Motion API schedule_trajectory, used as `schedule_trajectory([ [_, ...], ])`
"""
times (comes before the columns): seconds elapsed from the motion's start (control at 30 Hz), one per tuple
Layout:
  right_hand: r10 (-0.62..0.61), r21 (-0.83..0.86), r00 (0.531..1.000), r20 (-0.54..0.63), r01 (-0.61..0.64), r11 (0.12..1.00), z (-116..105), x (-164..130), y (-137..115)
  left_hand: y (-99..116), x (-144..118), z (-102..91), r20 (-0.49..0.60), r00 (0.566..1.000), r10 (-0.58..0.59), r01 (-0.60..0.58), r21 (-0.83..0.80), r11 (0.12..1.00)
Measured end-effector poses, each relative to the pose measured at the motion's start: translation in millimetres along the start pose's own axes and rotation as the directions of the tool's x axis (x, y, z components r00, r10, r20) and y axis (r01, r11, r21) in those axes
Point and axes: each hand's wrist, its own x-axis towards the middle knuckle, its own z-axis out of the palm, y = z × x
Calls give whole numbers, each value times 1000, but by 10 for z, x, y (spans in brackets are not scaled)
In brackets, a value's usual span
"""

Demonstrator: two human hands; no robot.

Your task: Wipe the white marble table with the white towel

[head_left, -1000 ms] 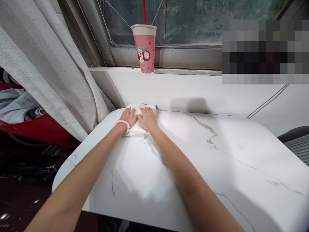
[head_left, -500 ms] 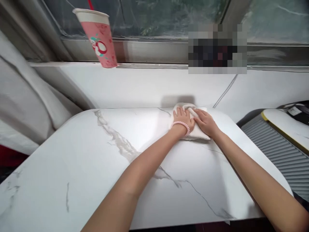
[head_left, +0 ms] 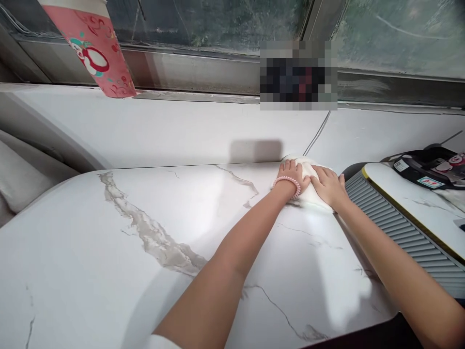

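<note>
Cloth [head_left: 314,198], white and rumpled, lies at the far right corner of a marble-patterned table [head_left: 90,242], close by the white wall [head_left: 174,128], under both of a person's bare hands. The left hand [head_left: 292,173] rests palm down on its left part, fingers slightly spread and pointing toward the wall (a pink coiled bracelet [head_left: 298,186] circles that wrist). The right hand [head_left: 330,188] lies just beside it on the cloth's right part, fingers extended, thumb toward the left hand; whether its fingertips gather any fabric cannot be told. Both arms stretch forward across the tabletop, the left over its grey veining. At upper left, a pink and white cup [head_left: 98,58] appears by the window ledge, its top cut off. A pixelated block [head_left: 298,75] masks part of the window [head_left: 218,22]. At right are a grey ribbed panel [head_left: 395,225] and a black object [head_left: 414,169], only partly visible.
</note>
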Motion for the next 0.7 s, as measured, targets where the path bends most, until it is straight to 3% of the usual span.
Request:
schedule_trajectory([
  [0.27, 10, -75, 999, -50, -13, 997, 38, 19, -60, -59, -56, -13, -7, 1000, 19, -19, -35, 999],
  [0.4, -15, -54, 995, -98, 10, 999, 111, -13, -220, -204, -181, -38, -19, 1000, 10, -11, -44, 999],
  [0.53, -37, -27, 992, -120, 34, 999, 209, -51, -653, -537, -423, -182, -40, 999, -15, 14, -24, 1000],
  [0.7, -103, 19, 991, -89, 105, 994, 350, -157, -1538, -1164, -895, -517, -9, 995, -99, 99, 40, 994],
])
